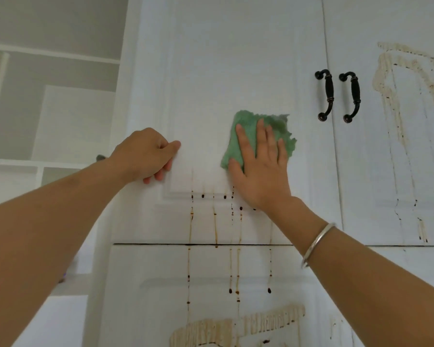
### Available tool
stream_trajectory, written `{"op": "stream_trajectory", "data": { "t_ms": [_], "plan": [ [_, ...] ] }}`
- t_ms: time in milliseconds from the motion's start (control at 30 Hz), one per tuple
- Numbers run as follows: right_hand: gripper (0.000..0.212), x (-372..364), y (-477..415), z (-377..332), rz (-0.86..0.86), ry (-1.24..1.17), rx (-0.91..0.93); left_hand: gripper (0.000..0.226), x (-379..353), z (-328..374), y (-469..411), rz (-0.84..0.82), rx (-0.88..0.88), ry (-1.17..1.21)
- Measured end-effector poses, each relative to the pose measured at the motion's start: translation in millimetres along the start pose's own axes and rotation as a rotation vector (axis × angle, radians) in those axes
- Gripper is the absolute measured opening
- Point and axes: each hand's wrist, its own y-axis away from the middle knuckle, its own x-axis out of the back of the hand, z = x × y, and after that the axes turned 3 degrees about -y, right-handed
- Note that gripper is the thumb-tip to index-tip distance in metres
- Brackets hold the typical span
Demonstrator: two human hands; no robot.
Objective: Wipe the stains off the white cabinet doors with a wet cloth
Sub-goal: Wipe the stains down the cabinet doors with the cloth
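Cloth (249,126): green, soft and limp, crumpled with ragged edges. It lies flat on the raised panel of the upper left door (223,58), left of the handles.
How it handles: light and floppy, probably damp. It has no stiffness, so it goes only where a palm pushes it, and pressure does the cleaning. Best held under a flat hand; bunch it for stubborn spots.
Right hand (261,171): fingers straight and spread, pressing the cloth to the door. The heel of the palm rests on bare paint below the cloth. A silver bracelet (316,244) sits on the wrist.
Left hand (145,156): fingers curled under, knuckles against the panel's left edge. It seems to hold nothing, though the palm is hidden.
Brown drips (216,221): thin runs with dark beads, starting just below the cloth and crossing the gap (161,244) onto the lower door (211,271).
Edges: the panel's moulded groove and the door gap could trap residue and snag the cloth.
Handles (326,95): two dark pulls to the right, near the cloth, limiting sideways strokes.
Right door (361,171): a wide beige stain (396,71) with runs below it, untouched.
Lower smear (236,324): a tan patch at the bottom.
Room: open panel above and leftward; shelves (48,96) stand well apart.
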Motion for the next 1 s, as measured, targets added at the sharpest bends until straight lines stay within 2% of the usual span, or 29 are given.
{"op": "stream_trajectory", "data": {
  "t_ms": [167,267,533,633,800,1000],
  "plan": [
    [0.065,-24.5,7.5,-61.8,0.039,0.003,0.236,0.052,-5.6,-0.8,-1.0,0.045,-0.01,0.072],
    [0.066,-35.2,16.7,-77.7,0.052,0.04,0.254,0.048,-6.2,-3.1,2.2,0.087,-0.009,0.15],
    [0.061,-18.5,28.7,-10.9,-0.081,0.165,0.462,0.042,-7.5,-0.8,6.0,0.171,0.005,0.124],
    [0.06,-6.3,41.2,30.1,-0.115,0.167,0.382,0.043,-7.1,-0.2,5.8,0.167,0.005,0.116],
    [0.063,11.1,64.2,90.5,-0.177,0.049,0.136,0.044,-9.7,-0.2,4.2,0.165,0.005,0.066],
    [0.068,1.6,72.8,60.0,-0.142,-0.066,-0.003,0.043,-10.3,1.0,2.5,0.112,0.022,0.022]
  ]
}}
